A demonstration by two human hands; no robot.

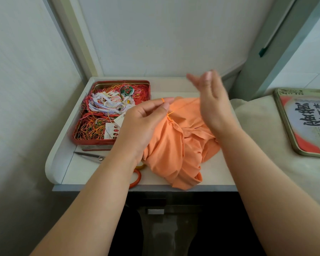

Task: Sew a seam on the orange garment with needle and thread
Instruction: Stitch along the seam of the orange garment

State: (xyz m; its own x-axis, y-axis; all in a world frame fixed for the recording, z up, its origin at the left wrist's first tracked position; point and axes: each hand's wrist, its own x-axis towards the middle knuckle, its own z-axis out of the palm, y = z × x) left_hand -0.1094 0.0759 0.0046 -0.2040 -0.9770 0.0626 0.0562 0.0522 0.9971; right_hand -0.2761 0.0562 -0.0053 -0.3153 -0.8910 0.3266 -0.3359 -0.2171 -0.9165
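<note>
A red tin (92,143) crammed with tangled coloured threads sits on the white counter (68,170). Just in front of the tin lie scissors (90,155), with orange ring handles (136,179) nearer still. Well right of the tin, its printed lid (303,122) rests on a pale cloth surface (262,130).

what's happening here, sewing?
Yes, hand sewing. A person's left hand holds a bunched part of the orange garment on the small white table, with orange thread running from the fabric up and to the right. The right hand is raised over the garment, blurred; whether it pinches a needle cannot be told. An open red tin of tangled threads sits to the left, scissors in front of it. The tin's lid lies off to the right.
</note>
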